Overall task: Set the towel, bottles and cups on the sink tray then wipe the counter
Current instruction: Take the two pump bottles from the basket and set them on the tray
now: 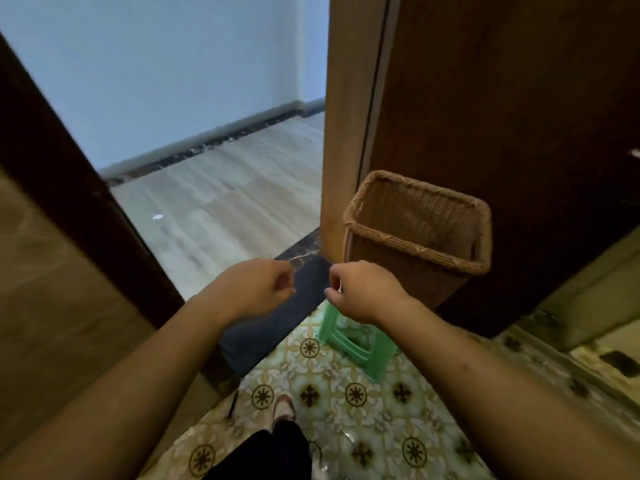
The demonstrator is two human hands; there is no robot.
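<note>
No towel, bottle, cup or sink tray shows in the head view. Both my forearms reach forward over a patterned tile floor. My left hand (258,289) is curled into a loose fist with nothing visible in it. My right hand (362,291) is curled the same way a short gap to its right, and nothing shows in it either. The two hands hover above a dark threshold strip (266,327) at a doorway. A sliver of pale counter edge (588,306) shows at the far right.
A woven wicker basket (420,233) stands against an open brown door (502,116), on a green plastic stool (349,341). A dark door frame (69,188) runs along the left. Beyond the doorway lies a pale wooden floor (225,202). My foot (284,407) is on the tiles.
</note>
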